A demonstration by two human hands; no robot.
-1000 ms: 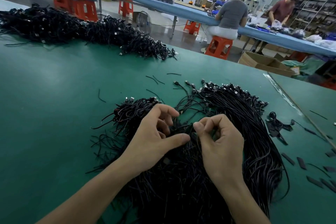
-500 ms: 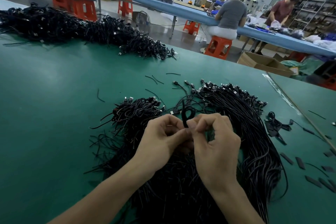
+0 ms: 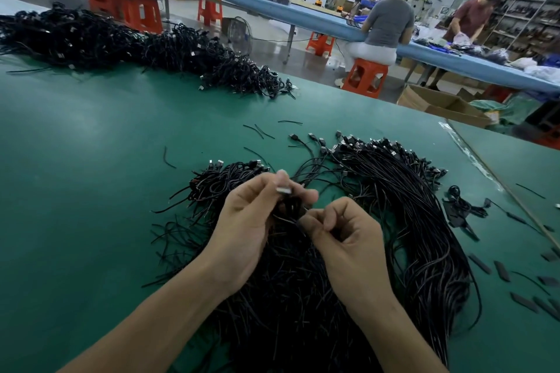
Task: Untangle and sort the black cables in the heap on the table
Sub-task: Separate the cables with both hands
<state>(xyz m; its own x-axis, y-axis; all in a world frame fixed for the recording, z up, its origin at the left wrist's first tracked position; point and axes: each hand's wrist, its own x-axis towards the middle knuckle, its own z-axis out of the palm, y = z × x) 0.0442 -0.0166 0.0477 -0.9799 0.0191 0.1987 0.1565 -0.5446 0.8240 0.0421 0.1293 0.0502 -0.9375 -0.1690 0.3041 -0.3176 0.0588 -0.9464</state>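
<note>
Green matting covers my table, which fills the lower frame and meets a second green top at the right edge. Beyond it, a long blue bench crosses the upper frame in a workshop with shelving at the far right. One person sits at the bench on an orange stool, back to me, and another person stands bent over it further right. An open cardboard box sits on the floor below them.

A long black pile of cables lies across the upper left of the table, well apart from my work. Short wire offcuts lie scattered in mid-frame, and flat black strips dot the lower right.

The heap sprawls from centre to bottom. Its right side is combed into a curved band with plugs fanned at the top, and its left side is a looser tangle. My forearms hide its middle. Just above it, my left hand pinches a cable near its pale metal plug. My right hand, fingers curled, pinches the same strand just beside it.
</note>
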